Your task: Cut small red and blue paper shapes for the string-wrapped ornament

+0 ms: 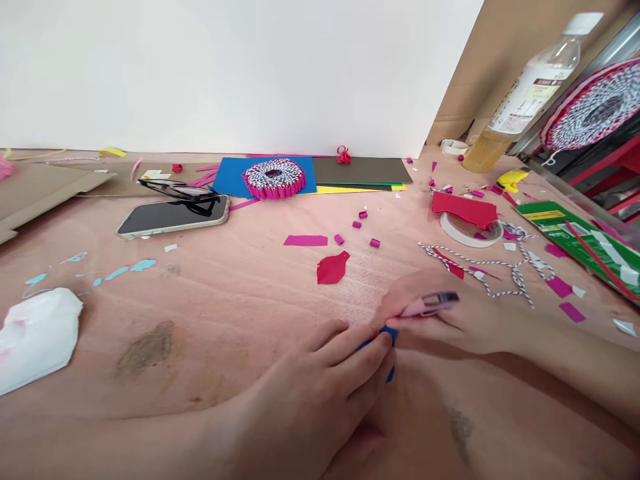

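Note:
My left hand [325, 380] rests on the table at lower centre, its fingers drawn together and pinning a small piece of blue paper [391, 373]. Most of that paper is hidden beneath the fingers. Just to the right, my right hand [465, 327] is closed around a slim pink tool with a dark, shiny end [430, 304]; motion blurs it and its exact kind does not show. The right fingertips meet the edge of the blue paper. A red leaf-shaped paper cutout [332, 268] lies beyond both hands, with small magenta paper rolls [375, 243] near it.
A phone [173, 217] with glasses [180, 191] lies at left. Behind are a coiled string-and-paper disc [275, 177] and coloured sheets [360, 170]. On the right lie tape [470, 233], twisted string [520, 267], scraps and a tilted-looking bottle [525, 100].

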The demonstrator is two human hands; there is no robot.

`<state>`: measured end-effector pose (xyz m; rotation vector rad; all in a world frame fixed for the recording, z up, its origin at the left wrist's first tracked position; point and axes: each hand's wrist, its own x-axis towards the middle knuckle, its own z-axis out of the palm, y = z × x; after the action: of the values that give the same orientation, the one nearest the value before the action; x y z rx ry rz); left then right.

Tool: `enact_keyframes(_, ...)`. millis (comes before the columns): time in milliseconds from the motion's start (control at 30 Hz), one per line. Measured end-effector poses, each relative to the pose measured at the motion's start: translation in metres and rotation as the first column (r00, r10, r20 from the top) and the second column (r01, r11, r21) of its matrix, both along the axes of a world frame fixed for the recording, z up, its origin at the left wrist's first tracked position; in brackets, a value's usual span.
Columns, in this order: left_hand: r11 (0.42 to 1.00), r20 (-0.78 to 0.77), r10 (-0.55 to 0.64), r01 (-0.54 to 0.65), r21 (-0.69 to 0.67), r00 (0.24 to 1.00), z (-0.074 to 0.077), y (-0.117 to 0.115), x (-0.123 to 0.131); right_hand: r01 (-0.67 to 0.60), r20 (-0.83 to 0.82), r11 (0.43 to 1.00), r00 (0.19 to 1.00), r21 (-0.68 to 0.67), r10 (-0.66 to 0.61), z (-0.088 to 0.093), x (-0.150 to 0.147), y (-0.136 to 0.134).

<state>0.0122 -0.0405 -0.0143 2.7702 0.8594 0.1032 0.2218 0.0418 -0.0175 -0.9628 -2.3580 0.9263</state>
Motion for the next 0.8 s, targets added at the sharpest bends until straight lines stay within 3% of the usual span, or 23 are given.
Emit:
enact_keyframes(233, 0.999, 0.034, 0.048, -0.047, -0.027, 0.998, 0.000, -0.003, 0.002, -0.067, 0.097, 0.988, 0.994, 0.141, 0.054, -0.007, -0.011, -0.038)
enact_keyframes(267, 0.998, 0.022, 0.046, -0.045, -0.031, 0.999, 0.001, -0.002, 0.002, -0.008, 0.096, 0.993, 0.995, 0.122, -0.004, -0.006, -0.011, -0.036)
enact_keyframes(333, 0.998, -0.003, 0.037, -0.037, -0.044, 0.999, 0.003, -0.002, 0.003, 0.237, 0.051, 0.970, 0.970, 0.047, -0.239, -0.002, -0.008, -0.024)
enact_keyframes(400, 0.997, -0.010, 0.030, -0.031, -0.065, 0.999, 0.005, -0.002, 0.003, 0.489, -0.003, 0.871, 0.872, -0.046, -0.490, 0.005, -0.001, -0.006)
enact_keyframes(433, 0.997, -0.008, 0.033, -0.034, -0.075, 0.999, 0.006, -0.002, 0.003, 0.505, 0.020, 0.857, 0.863, -0.103, -0.505, 0.008, 0.003, 0.003)
enact_keyframes(533, 0.994, 0.022, 0.050, -0.048, -0.095, 0.999, 0.007, -0.001, 0.002, 0.391, 0.069, 0.860, 0.918, -0.327, -0.391, 0.011, 0.011, 0.018)
enact_keyframes(600, 0.992, 0.066, 0.088, -0.082, -0.100, 0.994, 0.006, 0.001, 0.001, 0.299, 0.019, 0.830, 0.944, -0.470, -0.330, 0.008, 0.009, 0.016)
enact_keyframes(667, 0.980, 0.114, 0.175, -0.161, -0.121, 0.978, 0.004, 0.005, 0.001, 0.234, -0.096, 0.781, 0.932, -0.579, -0.350, 0.001, 0.003, 0.010)
enact_keyframes(800, 0.919, 0.168, 0.361, -0.320, -0.228, 0.917, 0.000, 0.014, 0.003, 0.128, -0.316, 0.707, 0.829, -0.696, -0.461, -0.014, -0.006, 0.001)
